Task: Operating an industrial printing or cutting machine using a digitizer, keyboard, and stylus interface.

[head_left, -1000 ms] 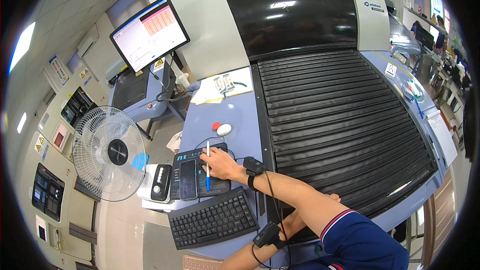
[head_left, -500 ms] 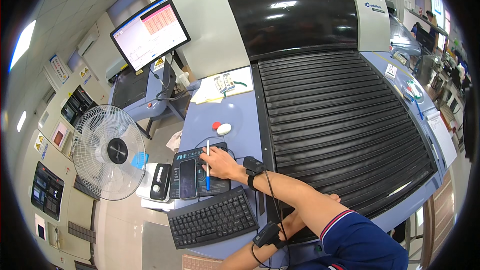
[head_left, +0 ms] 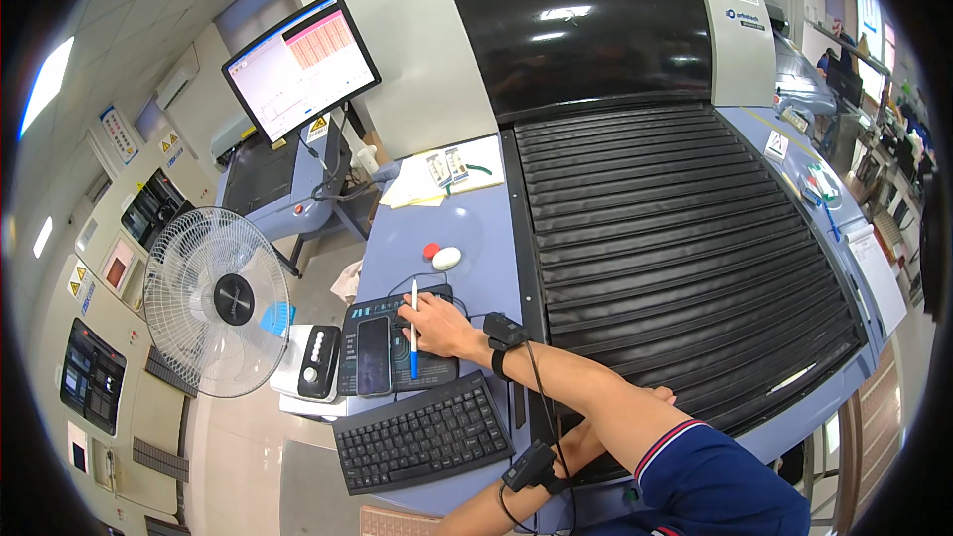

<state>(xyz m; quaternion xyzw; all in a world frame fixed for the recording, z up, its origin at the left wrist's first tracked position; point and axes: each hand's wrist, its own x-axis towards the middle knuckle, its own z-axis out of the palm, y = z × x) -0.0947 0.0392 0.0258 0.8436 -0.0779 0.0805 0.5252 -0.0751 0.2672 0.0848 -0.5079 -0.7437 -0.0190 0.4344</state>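
Observation:
My right hand reaches left across the desk and rests on a dark printed mouse pad. A white pen with a blue end is held in its fingers, pointing away from me. Something dark, perhaps a computer mouse, lies mostly hidden under the palm. My left hand lies beyond my right forearm, at the near edge of the black ribbed bed. Only a few fingertips show there, so its grip is hidden. Each wrist wears a strap with a small black cabled device.
A phone lies on the pad, above a black keyboard. Red and white round pieces sit farther back, before papers. A white control box, a fan and a monitor stand left.

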